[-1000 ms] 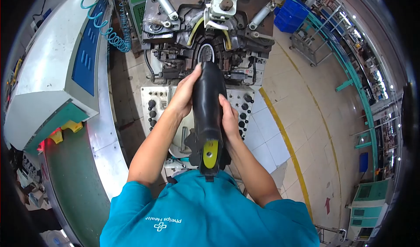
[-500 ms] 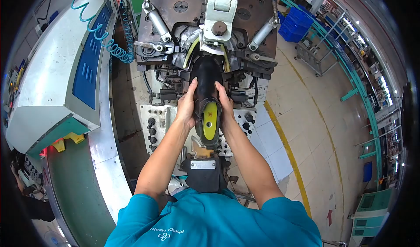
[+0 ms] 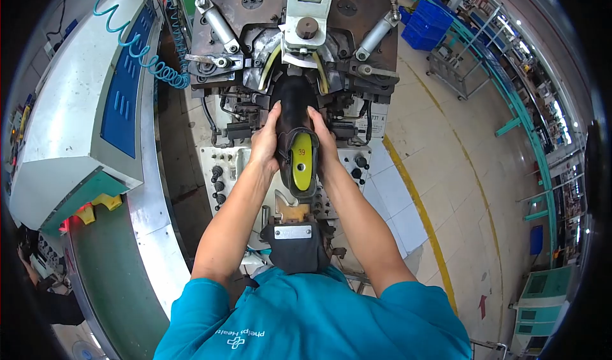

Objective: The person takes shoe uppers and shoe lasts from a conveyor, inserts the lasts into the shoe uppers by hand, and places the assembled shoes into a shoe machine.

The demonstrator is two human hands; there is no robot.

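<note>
A black shoe upper (image 3: 295, 105) sits on a yellow-green last (image 3: 301, 161) marked 39, its toe end inside the front of a machine, beneath a white press head (image 3: 307, 28). My left hand (image 3: 264, 142) grips the shoe's left side, thumb along the upper. On the right side my right hand (image 3: 326, 140) holds it the same way; its fingers are partly hidden beneath. Curved yellow-edged jaws (image 3: 270, 68) stand on both sides of the toe. Just behind the heel is a tan pad (image 3: 293, 212) on a black machine part (image 3: 294, 248).
Control panels with black knobs (image 3: 218, 187) flank the shoe. At the left stand a white and blue machine (image 3: 76, 118) and a green conveyor (image 3: 115, 271). Blue crates (image 3: 426, 23) and a metal cart (image 3: 452, 73) are at upper right. A coiled hose hangs upper left.
Over the last second both hands moved the shoe forward, toe into the machine, and the heel pad came into view. Since half a second ago, the view has shifted slightly, with the hands still holding.
</note>
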